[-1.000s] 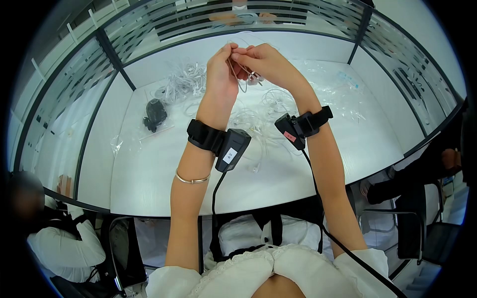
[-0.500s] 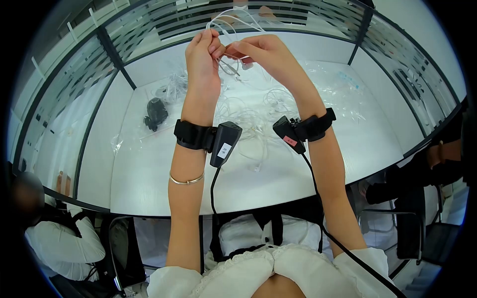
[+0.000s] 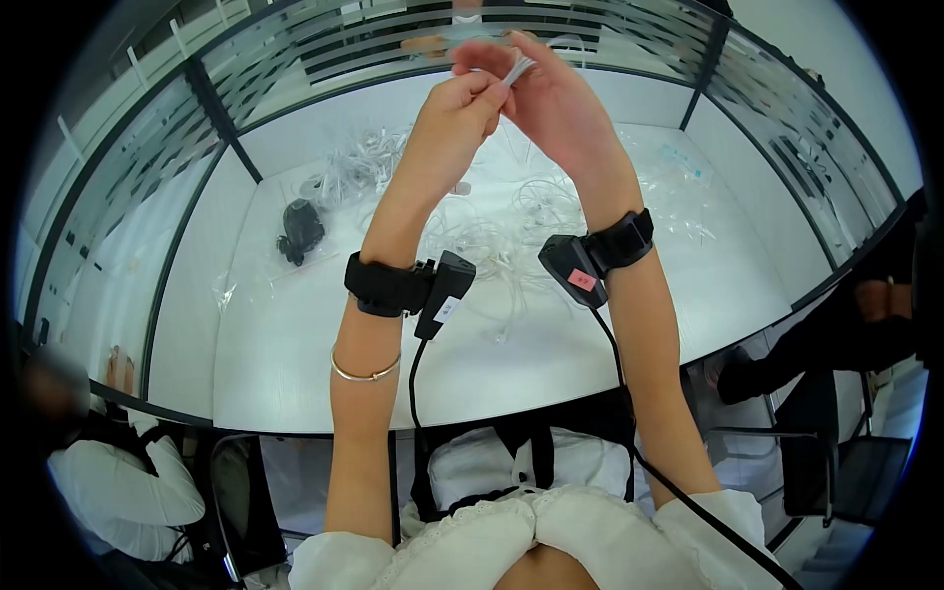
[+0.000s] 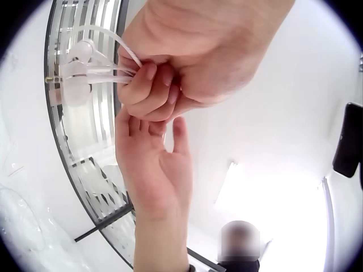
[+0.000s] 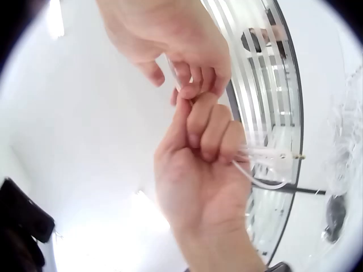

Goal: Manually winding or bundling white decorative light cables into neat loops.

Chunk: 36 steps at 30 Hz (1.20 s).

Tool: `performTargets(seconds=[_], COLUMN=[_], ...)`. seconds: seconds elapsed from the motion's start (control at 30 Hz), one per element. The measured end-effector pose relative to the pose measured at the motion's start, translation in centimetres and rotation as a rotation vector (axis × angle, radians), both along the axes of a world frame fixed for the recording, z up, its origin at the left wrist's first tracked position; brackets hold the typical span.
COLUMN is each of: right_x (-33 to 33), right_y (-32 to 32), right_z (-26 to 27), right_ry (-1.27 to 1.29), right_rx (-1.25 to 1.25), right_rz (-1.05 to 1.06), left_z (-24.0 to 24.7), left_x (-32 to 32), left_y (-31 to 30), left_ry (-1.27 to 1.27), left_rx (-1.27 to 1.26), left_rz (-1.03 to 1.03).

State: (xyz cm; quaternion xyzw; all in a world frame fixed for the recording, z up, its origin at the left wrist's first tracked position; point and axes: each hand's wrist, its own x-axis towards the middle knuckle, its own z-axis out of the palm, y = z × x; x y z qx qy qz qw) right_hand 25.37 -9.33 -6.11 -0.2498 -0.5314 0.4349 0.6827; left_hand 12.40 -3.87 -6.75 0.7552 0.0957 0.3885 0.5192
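My left hand [image 3: 442, 133] grips a bundled pair of white earphones in curled fingers, up above the far part of the desk. A pale cable bundle [image 3: 517, 71] sticks out past its thumb toward the right palm. In the left wrist view, the white earphones [image 4: 76, 85] hang out of the other side of the fist, showing a rounded earbud and a gold-tipped plug. My right hand [image 3: 565, 118] is beside it, fingers loosely extended around the cable end. In the right wrist view, the right fingertips [image 5: 190, 89] meet the top of the left fist.
On the white desk [image 3: 295, 364] lie a pile of white cables [image 3: 369, 162], loose earphone cords [image 3: 497, 261], a black object [image 3: 300, 231] and clear plastic [image 3: 683, 182]. Glass-topped partitions [image 3: 344, 103] enclose it. A person [image 3: 128, 487] sits at the left.
The left hand first moved left, then came back right with the earphones and turned over. The right hand has loosened from pinching the cord and turned its palm toward the left hand.
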Motion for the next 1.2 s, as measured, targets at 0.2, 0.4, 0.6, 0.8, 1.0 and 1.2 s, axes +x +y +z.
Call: performTargets(seconds=[0.2, 0.4, 0.6, 0.8, 1.0, 1.2], right_x=[5.8, 7.3, 8.3, 10.1, 9.3, 10.2], right_y=[-0.8, -2.7, -3.7, -4.9, -6.7, -7.9], right_z=[0.0, 0.8, 0.8, 0.8, 1.9, 2.3], right_ry=[0.638, 0.570, 0.670, 0.642, 0.477, 0.429], right_rx=[0.172, 0.335, 0.406, 0.506, 0.525, 0.537], right_rz=[0.425, 0.337, 0.318, 0.313, 0.227, 0.111], left_z=[0.6, 1.2, -0.2, -0.3, 0.1, -0.3], left_x=[-1.4, -2.3, -1.6, -1.1, -1.3, -1.2], left_y=[0.8, 0.0, 0.6, 0.0, -0.3, -0.4], left_ry=[0.262, 0.423, 0.481, 0.427, 0.449, 0.431], left_rx=[0.148, 0.113, 0.146, 0.118, 0.098, 0.147], left_rz=[-0.120, -0.289, -0.311, -0.302, -0.265, -0.388])
